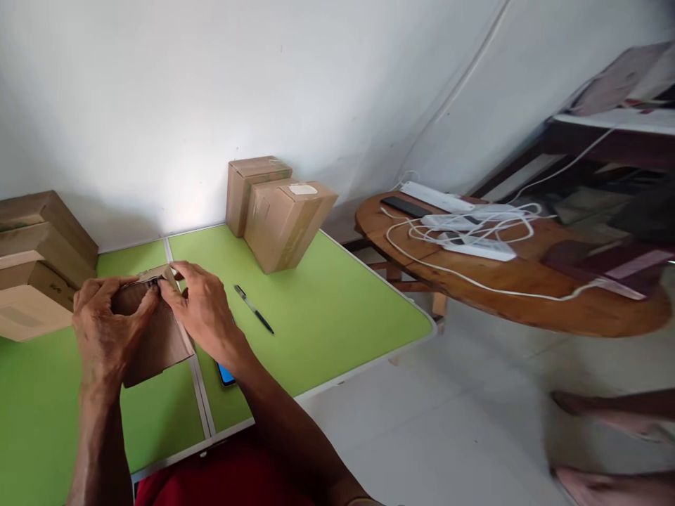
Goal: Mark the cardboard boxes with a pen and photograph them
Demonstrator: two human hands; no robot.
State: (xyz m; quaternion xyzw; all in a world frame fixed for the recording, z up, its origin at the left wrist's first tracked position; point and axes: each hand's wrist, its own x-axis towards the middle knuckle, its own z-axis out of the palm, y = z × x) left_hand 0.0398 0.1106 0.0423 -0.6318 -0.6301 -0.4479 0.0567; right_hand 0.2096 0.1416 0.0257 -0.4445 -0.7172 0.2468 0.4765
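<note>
Fingertips [158, 294] of both hands pinched shut on the top flap of a small cardboard box [152, 337], left hand [105, 330] and right hand [203, 309] gripping either side. Box held just above the green table [327, 309], with a pen [254, 309] near the right hand. Further out, two sealed cartons [279, 211] against the wall.

I count six cardboard boxes: three stacked at left [36, 260], two by the wall [279, 211], one in hand [150, 337]. One pen [254, 309], one phone [226, 374] (mostly hidden), two power strips [477, 247].
</note>
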